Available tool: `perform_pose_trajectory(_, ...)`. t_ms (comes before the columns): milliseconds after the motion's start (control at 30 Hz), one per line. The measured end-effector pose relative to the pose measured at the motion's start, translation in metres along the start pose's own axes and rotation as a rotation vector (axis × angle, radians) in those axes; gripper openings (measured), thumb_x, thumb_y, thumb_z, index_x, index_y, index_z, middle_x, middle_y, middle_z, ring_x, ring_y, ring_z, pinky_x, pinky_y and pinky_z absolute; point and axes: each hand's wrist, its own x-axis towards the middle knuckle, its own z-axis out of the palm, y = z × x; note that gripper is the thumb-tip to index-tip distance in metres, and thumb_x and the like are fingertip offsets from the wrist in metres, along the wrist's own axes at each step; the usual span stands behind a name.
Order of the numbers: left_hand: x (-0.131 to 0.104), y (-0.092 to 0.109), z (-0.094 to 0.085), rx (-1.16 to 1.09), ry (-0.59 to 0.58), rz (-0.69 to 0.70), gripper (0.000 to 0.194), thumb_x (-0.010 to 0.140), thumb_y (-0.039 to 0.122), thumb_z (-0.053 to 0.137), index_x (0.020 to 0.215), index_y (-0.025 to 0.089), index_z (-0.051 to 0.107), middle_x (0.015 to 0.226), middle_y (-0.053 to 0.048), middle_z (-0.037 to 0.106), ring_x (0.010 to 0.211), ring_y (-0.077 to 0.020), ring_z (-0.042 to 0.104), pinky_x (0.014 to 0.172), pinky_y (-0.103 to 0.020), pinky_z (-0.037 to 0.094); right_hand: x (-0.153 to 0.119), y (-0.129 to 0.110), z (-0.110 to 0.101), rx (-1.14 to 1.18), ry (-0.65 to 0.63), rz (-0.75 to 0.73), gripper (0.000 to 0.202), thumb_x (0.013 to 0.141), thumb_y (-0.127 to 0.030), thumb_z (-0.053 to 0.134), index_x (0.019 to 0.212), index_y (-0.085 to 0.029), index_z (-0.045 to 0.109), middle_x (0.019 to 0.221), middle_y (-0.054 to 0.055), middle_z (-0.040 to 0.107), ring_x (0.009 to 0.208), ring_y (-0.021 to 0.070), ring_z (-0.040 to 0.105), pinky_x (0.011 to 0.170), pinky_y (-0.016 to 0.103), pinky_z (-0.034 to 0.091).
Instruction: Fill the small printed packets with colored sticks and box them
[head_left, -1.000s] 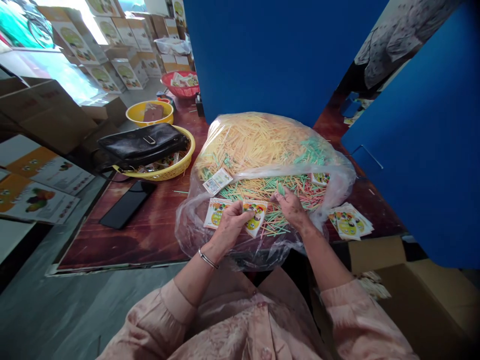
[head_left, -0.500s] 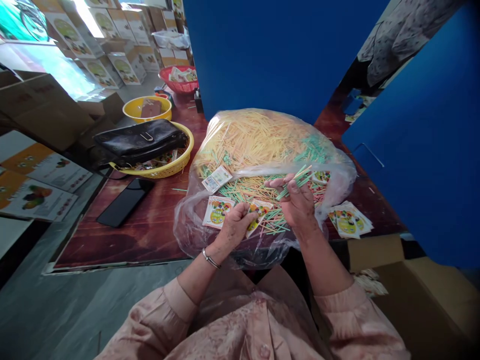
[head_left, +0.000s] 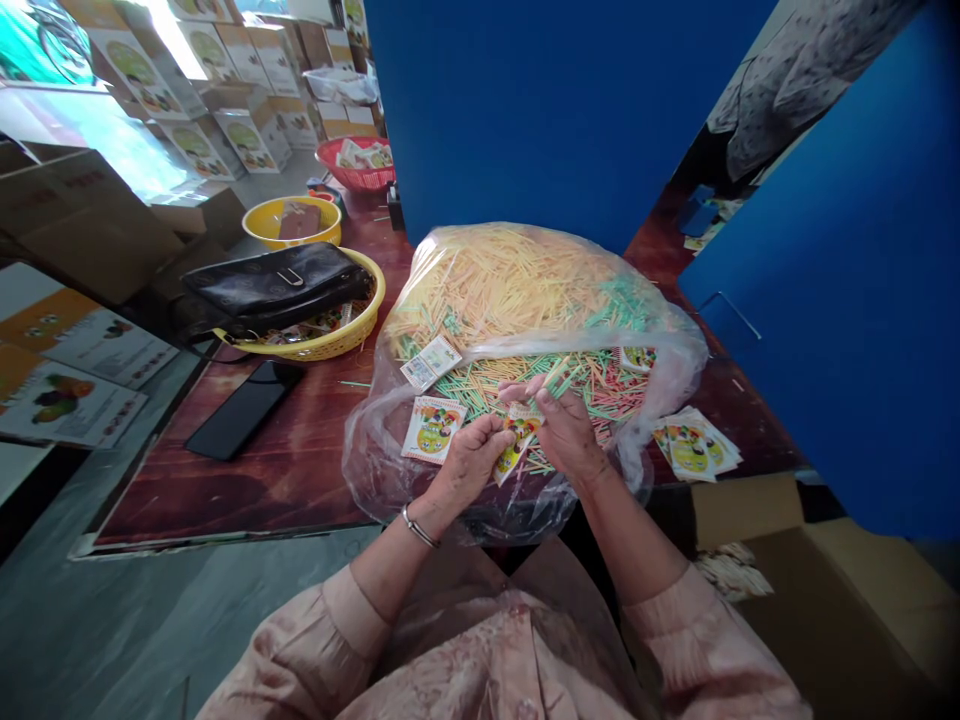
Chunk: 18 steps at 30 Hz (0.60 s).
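Observation:
My left hand (head_left: 471, 458) is closed on a small printed packet (head_left: 516, 440) with fruit pictures. Close on its right, my right hand (head_left: 566, 425) pinches a few thin green and yellow sticks (head_left: 556, 376) at the packet's top. Both hands are over the opening of a big clear plastic bag (head_left: 517, 270) full of thin yellow, orange, green and pink sticks. Another printed packet (head_left: 433, 430) lies on the bag's edge left of my left hand, and a pale packet (head_left: 431, 363) lies above it. One more packet (head_left: 639, 359) rests at the right of the opening.
Several packets (head_left: 696, 445) lie right of the bag. At left are a phone (head_left: 244, 410), a yellow basket (head_left: 322, 347) with a black purse (head_left: 281, 282), a yellow bowl (head_left: 255, 225) and a red basket (head_left: 362, 178). Blue panels (head_left: 570, 110) stand behind; a person's patterned clothing (head_left: 817, 80) shows upper right.
My right hand has moved left and slightly down with the sticks, from over the bag's opening to the packet in my left hand. The view has shifted slightly.

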Motion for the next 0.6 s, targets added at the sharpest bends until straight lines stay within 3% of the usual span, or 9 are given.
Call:
perform_pose_trajectory(233, 0.0, 0.0, 0.003, -0.041, 0.039, 0.027, 0.017, 0.072, 0.032, 0.061, 0.07, 0.017, 0.053, 0.058, 0.006, 0.048, 0.051, -0.0056, 0.04, 0.048, -0.018, 0.032, -0.001, 0.004, -0.005, 0.08, -0.056, 0.112, 0.008, 0.073, -0.023, 0.058, 0.079, -0.021, 0.064, 0.091, 0.003, 0.069, 0.091, 0.0208, 0.062, 0.082, 0.038, 0.047)
perform_pose_trajectory(367, 0.003, -0.004, 0.002, -0.013, 0.059, 0.044, 0.017, 0.072, 0.031, 0.061, 0.07, 0.017, 0.052, 0.056, 0.007, 0.044, 0.05, -0.0053, 0.037, 0.047, -0.018, 0.031, 0.0, 0.0, -0.004, 0.074, -0.045, 0.109, 0.022, 0.079, -0.038, 0.054, 0.092, -0.022, 0.063, 0.093, 0.005, 0.069, 0.094, 0.0216, 0.062, 0.084, 0.04, 0.047)
perform_pose_trajectory(467, 0.005, -0.005, 0.001, -0.044, 0.023, 0.043, 0.017, 0.073, 0.031, 0.062, 0.073, 0.017, 0.052, 0.059, 0.007, 0.047, 0.052, -0.0056, 0.04, 0.05, -0.018, 0.033, 0.002, 0.0, -0.006, -0.044, -0.024, 0.055, 0.033, 0.085, -0.049, 0.045, 0.09, -0.023, 0.064, 0.097, 0.006, 0.069, 0.099, 0.0218, 0.06, 0.09, 0.041, 0.044)
perform_pose_trajectory(533, 0.006, -0.005, 0.0, -0.068, -0.003, 0.038, 0.018, 0.072, 0.031, 0.063, 0.076, 0.016, 0.053, 0.06, 0.006, 0.048, 0.053, -0.0056, 0.041, 0.051, -0.018, 0.034, 0.002, 0.001, -0.009, -0.228, -0.111, 0.031, 0.031, 0.084, -0.048, 0.049, 0.089, -0.022, 0.066, 0.105, 0.005, 0.067, 0.107, 0.0216, 0.057, 0.098, 0.04, 0.039)
perform_pose_trajectory(600, 0.006, -0.005, 0.0, -0.081, -0.028, 0.025, 0.018, 0.071, 0.03, 0.064, 0.077, 0.016, 0.055, 0.059, 0.006, 0.05, 0.053, -0.0055, 0.042, 0.051, -0.018, 0.034, 0.0, -0.001, -0.013, -0.391, -0.189, 0.011, 0.032, 0.082, -0.046, 0.054, 0.102, -0.024, 0.064, 0.117, 0.005, 0.062, 0.113, 0.0211, 0.052, 0.102, 0.04, 0.035)
